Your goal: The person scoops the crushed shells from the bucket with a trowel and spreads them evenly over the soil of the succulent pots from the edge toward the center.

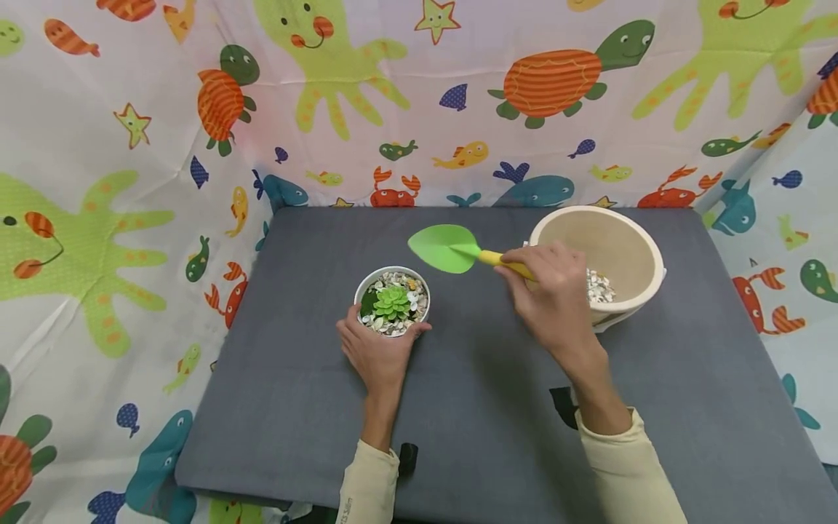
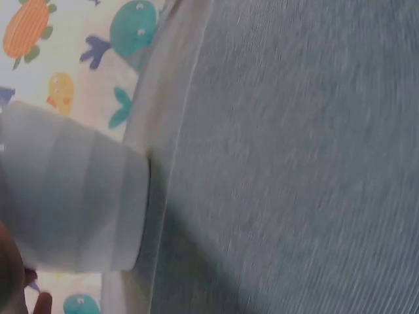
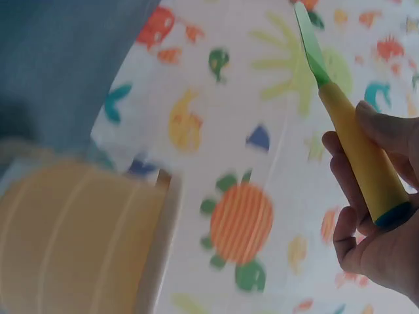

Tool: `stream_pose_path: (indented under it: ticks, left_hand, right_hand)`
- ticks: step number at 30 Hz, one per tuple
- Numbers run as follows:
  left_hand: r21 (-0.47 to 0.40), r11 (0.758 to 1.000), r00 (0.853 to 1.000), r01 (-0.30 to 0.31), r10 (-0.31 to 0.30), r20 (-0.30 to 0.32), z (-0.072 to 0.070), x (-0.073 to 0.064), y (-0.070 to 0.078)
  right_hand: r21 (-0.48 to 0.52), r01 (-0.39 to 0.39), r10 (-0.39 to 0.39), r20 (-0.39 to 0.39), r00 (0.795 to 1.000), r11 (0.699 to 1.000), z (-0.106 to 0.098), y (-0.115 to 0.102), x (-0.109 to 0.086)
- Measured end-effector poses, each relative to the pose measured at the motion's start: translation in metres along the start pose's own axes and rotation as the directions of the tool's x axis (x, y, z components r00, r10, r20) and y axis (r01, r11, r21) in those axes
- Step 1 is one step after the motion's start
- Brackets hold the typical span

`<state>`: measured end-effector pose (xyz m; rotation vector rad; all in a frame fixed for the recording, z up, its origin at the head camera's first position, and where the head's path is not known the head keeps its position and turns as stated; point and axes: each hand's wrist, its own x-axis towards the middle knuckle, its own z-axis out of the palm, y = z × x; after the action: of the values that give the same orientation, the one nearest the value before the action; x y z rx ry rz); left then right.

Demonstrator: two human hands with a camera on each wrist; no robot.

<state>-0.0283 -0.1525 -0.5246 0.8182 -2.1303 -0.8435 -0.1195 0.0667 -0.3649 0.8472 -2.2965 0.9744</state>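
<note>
My left hand (image 1: 373, 356) holds a small white pot (image 1: 361, 293) from its near side, fingers at the left and thumb at the right. In the pot a green succulent (image 1: 391, 302) sits among pale stone chips. The left wrist view shows the pot's ribbed white side (image 2: 78, 196) and a little of the fingers. My right hand (image 1: 555, 291) grips the yellow handle (image 3: 360, 150) of a garden trowel (image 1: 445, 249). Its green blade points left, raised above the table, beyond and right of the small pot. Nothing is visible on the blade.
Behind my right hand stands a large cream planter (image 1: 644, 280), partly covered by that hand, with white stone chips (image 1: 599, 287) inside. Both pots are on a grey covered table (image 1: 294, 364). A curtain (image 1: 366, 65) printed with sea animals borders the back and sides.
</note>
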Motion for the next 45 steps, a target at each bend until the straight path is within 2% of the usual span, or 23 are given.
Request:
stream_pose_path:
  ticks: [6,7,9,10,11,12,14,15,16,17,19,20,22,23,25,27,29,30,32,34,38,41,45]
  left_hand:
    - [0.027,0.999,0.999,0.035,-0.034,-0.014,0.008,-0.009,0.009]
    - [0.016,1.0,0.999,0.018,-0.017,-0.034,0.008,-0.01,0.01]
    - [-0.018,0.998,0.992,-0.056,0.054,-0.113,0.009,-0.013,0.013]
    - [-0.046,0.993,0.981,-0.109,0.099,-0.168,0.01,-0.014,0.016]
    - [-0.077,0.981,0.96,-0.177,0.155,-0.232,0.011,-0.015,0.021]
    - [-0.11,0.961,0.932,-0.255,0.215,-0.291,0.013,-0.015,0.027]
    - [-0.163,0.9,0.876,-0.404,0.329,-0.354,0.02,-0.017,0.043]
    - [-0.189,0.867,0.856,-0.461,0.379,-0.35,0.024,-0.019,0.052]
    - [-0.221,0.833,0.844,-0.507,0.427,-0.325,0.03,-0.02,0.063]
    - [-0.257,0.804,0.838,-0.536,0.471,-0.276,0.036,-0.022,0.074]
    - [-0.333,0.774,0.839,-0.538,0.53,-0.123,0.049,-0.028,0.096]
    - [-0.368,0.773,0.837,-0.518,0.546,-0.031,0.056,-0.031,0.107]
    - [-0.423,0.78,0.816,-0.461,0.56,0.143,0.069,-0.034,0.126]
    - [-0.435,0.792,0.799,-0.428,0.556,0.228,0.075,-0.035,0.134]
    - [-0.446,0.815,0.756,-0.371,0.544,0.364,0.086,-0.036,0.148]
    - [-0.436,0.831,0.716,-0.344,0.533,0.45,0.095,-0.038,0.158]
    - [-0.42,0.844,0.692,-0.334,0.522,0.498,0.101,-0.04,0.164]
    - [-0.42,0.844,0.687,-0.333,0.523,0.505,0.104,-0.042,0.166]
    - [-0.414,0.847,0.687,-0.334,0.52,0.508,0.106,-0.044,0.164]
    - [-0.414,0.848,0.693,-0.331,0.516,0.503,0.108,-0.046,0.163]
    - [-0.424,0.848,0.701,-0.319,0.512,0.497,0.11,-0.046,0.163]
    - [-0.434,0.849,0.692,-0.302,0.508,0.512,0.109,-0.045,0.164]
    - [-0.431,0.857,0.684,-0.282,0.495,0.536,0.108,-0.045,0.163]
  right_hand:
    - [-0.025,-0.155,0.151,-0.117,0.982,0.988,-0.046,0.04,-0.007]
    - [-0.048,-0.18,0.172,-0.126,0.977,0.983,-0.055,0.047,-0.009]
    - [-0.112,-0.236,0.219,-0.142,0.965,0.965,-0.072,0.061,-0.014]
    - [-0.147,-0.26,0.239,-0.144,0.96,0.954,-0.08,0.069,-0.016]
    - [-0.183,-0.283,0.26,-0.141,0.955,0.942,-0.087,0.076,-0.018]
    - [-0.213,-0.306,0.283,-0.132,0.95,0.928,-0.092,0.084,-0.019]
    - [-0.281,-0.341,0.331,-0.084,0.94,0.897,-0.099,0.098,-0.021]
    - [-0.315,-0.34,0.343,-0.046,0.938,0.886,-0.099,0.104,-0.021]
    - [-0.347,-0.331,0.35,-0.007,0.937,0.877,-0.099,0.111,-0.021]
    - [-0.385,-0.316,0.357,0.036,0.933,0.867,-0.097,0.117,-0.021]
    - [-0.457,-0.271,0.362,0.124,0.924,0.847,-0.09,0.127,-0.022]
    - [-0.489,-0.241,0.356,0.157,0.921,0.839,-0.085,0.131,-0.022]
    - [-0.546,-0.191,0.351,0.204,0.914,0.815,-0.076,0.136,-0.022]
    - [-0.572,-0.167,0.347,0.221,0.911,0.803,-0.072,0.138,-0.021]
    - [-0.604,-0.131,0.338,0.243,0.909,0.786,-0.065,0.142,-0.02]
    - [-0.615,-0.1,0.323,0.262,0.909,0.782,-0.058,0.146,-0.019]
    - [-0.613,-0.088,0.32,0.279,0.905,0.785,-0.054,0.151,-0.019]
    - [-0.605,-0.098,0.328,0.283,0.901,0.79,-0.053,0.152,-0.019]
    - [-0.584,-0.131,0.354,0.285,0.891,0.801,-0.049,0.155,-0.019]
    - [-0.551,-0.181,0.386,0.281,0.879,0.814,-0.047,0.158,-0.019]
    - [-0.44,-0.261,0.416,0.302,0.858,0.859,-0.046,0.163,-0.016]
    - [-0.369,-0.288,0.409,0.309,0.859,0.884,-0.046,0.166,-0.016]
    - [-0.306,-0.301,0.391,0.298,0.871,0.903,-0.046,0.169,-0.018]
